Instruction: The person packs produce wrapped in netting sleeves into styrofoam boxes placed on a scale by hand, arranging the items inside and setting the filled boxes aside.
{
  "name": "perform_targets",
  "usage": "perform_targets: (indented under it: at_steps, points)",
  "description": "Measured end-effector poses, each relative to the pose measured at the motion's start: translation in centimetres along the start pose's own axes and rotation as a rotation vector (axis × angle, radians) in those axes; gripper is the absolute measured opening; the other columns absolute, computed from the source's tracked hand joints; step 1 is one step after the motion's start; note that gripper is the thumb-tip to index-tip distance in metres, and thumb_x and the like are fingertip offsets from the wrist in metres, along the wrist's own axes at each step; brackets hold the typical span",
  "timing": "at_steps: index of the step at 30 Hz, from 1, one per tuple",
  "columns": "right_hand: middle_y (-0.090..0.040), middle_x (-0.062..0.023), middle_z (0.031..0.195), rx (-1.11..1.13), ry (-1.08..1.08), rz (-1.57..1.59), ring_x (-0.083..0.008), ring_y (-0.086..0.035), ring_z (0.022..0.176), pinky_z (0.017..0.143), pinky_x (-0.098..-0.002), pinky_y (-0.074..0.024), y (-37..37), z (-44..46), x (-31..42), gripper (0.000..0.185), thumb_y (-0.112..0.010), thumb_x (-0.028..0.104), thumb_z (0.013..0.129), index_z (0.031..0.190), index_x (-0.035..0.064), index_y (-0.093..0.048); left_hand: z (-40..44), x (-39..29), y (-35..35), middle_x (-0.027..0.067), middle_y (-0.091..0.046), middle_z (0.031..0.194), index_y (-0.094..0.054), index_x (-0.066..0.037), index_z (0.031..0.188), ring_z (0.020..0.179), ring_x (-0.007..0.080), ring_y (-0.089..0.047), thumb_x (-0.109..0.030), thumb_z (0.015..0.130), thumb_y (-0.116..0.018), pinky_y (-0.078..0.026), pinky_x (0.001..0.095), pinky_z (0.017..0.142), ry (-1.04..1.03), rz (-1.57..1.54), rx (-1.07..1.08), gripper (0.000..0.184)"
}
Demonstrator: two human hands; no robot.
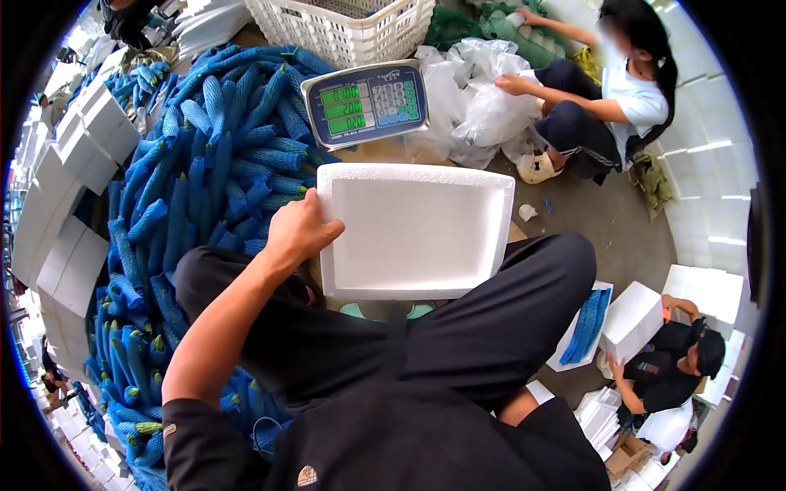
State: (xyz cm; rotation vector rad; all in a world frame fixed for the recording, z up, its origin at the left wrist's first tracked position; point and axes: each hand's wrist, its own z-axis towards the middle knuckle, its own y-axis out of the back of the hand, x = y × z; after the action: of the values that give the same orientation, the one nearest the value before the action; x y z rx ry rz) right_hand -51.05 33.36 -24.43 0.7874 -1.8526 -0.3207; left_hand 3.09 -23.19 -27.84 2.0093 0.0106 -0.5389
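An empty white foam box lies open side up in front of my crossed legs. My left hand grips its left wall, fingers over the rim and thumb inside. My right hand does not show; the right sleeve goes down at the lower right. Just beyond the box stands a scale display with lit green readouts. To the left is a large heap of long green vegetables in blue netting, reaching down beside my leg.
A white crate stands behind the display. At the upper right a seated person handles clear plastic bags. At the lower right another person holds a white foam box, beside a box of blue-netted pieces. White boxes are stacked at the left.
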Motion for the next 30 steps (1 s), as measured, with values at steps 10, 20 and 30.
perform_targets:
  at_steps: [10,20,30]
  points:
    - [-0.071,-0.0124,0.129,0.046,-0.096,0.129,-0.0251,-0.069,0.112,0.096,-0.0377,-0.0566,-4.4,-3.0,-6.9,0.048,-0.067,0.029,0.101,0.137,-0.0013,-0.064,-1.0,1.6,-0.7,0.0307,-0.074,0.105,-0.060,0.013,0.120,0.095,0.0423,-0.075,-0.037,0.080,-0.069,-0.060,0.0465,0.087,0.033,-0.037,0.054,0.064]
    - [-0.071,-0.0125,0.129,0.354,-0.401,0.238,-0.0251,-0.069,0.113,0.096,-0.0379,-0.0565,-19.7,-11.2,-16.7,0.048,-0.067,0.030,0.101,0.137,-0.0012,-0.064,1.6,2.5,-4.5,0.0245,-0.075,0.102,-0.056,0.015,0.121,0.070,0.0306,-0.077,-0.033,0.084,-0.074,-0.063,0.0380,0.068,0.231,-0.139,0.318,0.064]
    - [-0.071,-0.0126,0.129,0.417,-0.360,0.229,-0.0252,-0.069,0.113,0.097,-0.0380,-0.0564,-23.1,-9.6,-13.2,0.048,-0.067,0.030,0.101,0.137,-0.0011,-0.064,-3.7,0.8,8.5,0.0171,-0.077,0.100,-0.068,-0.006,0.122,0.091,0.0357,-0.075,-0.060,0.094,-0.067,-0.059,0.0445,0.080,-0.284,0.180,0.003,0.061]
